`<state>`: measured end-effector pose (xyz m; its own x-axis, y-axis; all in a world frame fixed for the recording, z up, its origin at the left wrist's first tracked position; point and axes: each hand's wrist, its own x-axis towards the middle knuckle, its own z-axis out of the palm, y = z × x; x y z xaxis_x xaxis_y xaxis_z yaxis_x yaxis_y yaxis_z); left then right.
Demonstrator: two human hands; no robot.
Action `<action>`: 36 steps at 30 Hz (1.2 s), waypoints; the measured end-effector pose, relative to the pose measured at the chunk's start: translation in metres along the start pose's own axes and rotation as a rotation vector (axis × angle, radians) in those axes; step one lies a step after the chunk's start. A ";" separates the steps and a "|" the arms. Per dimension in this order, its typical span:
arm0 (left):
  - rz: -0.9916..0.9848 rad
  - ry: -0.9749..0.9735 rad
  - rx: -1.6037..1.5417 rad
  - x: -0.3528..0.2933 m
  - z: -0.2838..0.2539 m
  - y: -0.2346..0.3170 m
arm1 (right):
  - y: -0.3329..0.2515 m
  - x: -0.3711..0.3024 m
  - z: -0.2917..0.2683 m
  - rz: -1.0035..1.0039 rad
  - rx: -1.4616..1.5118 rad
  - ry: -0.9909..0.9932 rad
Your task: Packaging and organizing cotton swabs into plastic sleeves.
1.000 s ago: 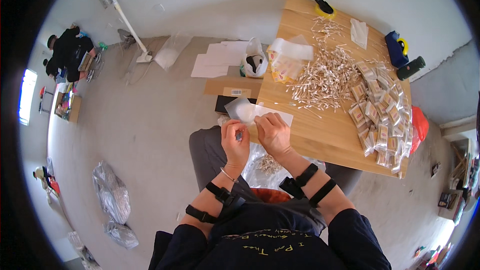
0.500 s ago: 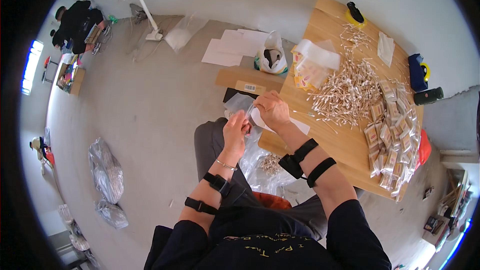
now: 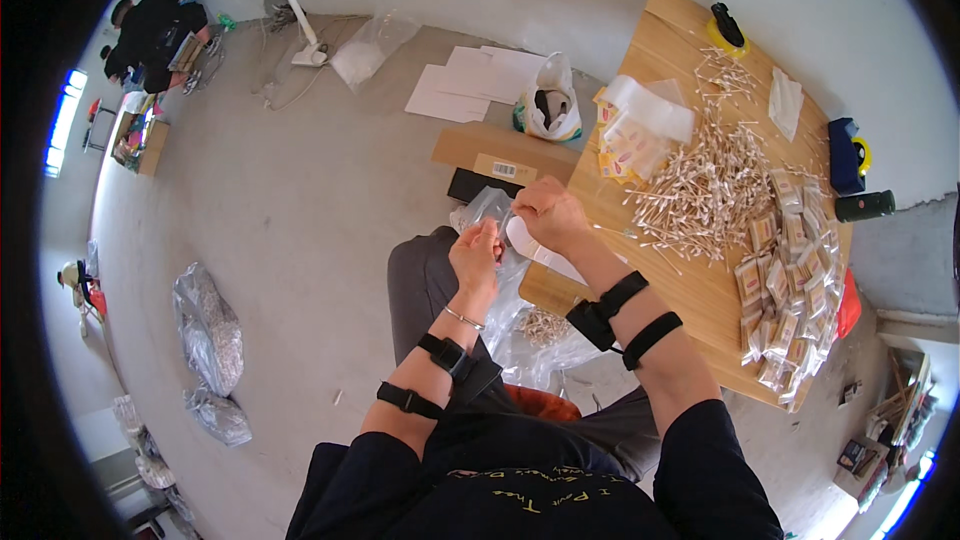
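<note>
Over my lap, at the table's left edge, my left hand is closed with its fingers curled round a clear plastic bag. Just right of it and a little farther off, my right hand has its fingertips pinched at the bag's edge; the exact grip is hidden. A white paper strip shows below the right hand, by the table corner. On the wooden table lies a big loose pile of cotton swabs. Several filled small packets are heaped at its right side.
Clear sleeves and yellow cards lie on the table's left edge. A tape dispenser and dark green cylinder stand at the right. A cardboard box and white carrier bag sit on the floor. A person works far left.
The view has shifted slightly. My hands stay close together at the plastic bag, which now shows more opened out beyond my left hand. The right hand has turned slightly.
</note>
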<state>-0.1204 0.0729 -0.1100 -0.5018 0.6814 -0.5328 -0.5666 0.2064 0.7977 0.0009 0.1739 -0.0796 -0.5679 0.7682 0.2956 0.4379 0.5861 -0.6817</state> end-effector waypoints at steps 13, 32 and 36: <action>0.054 -0.074 0.090 -0.024 0.010 -0.011 | 0.002 -0.002 -0.024 0.225 0.066 -0.060; 0.132 -0.189 0.089 -0.023 0.003 -0.027 | -0.004 -0.030 -0.014 0.242 -0.008 0.031; 0.136 -0.254 0.166 -0.034 0.012 -0.019 | -0.008 -0.043 -0.028 0.289 -0.084 -0.036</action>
<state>-0.0843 0.0542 -0.1038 -0.3744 0.8596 -0.3478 -0.3808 0.1995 0.9029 0.0415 0.1435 -0.0681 -0.4350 0.8975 0.0724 0.6403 0.3650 -0.6759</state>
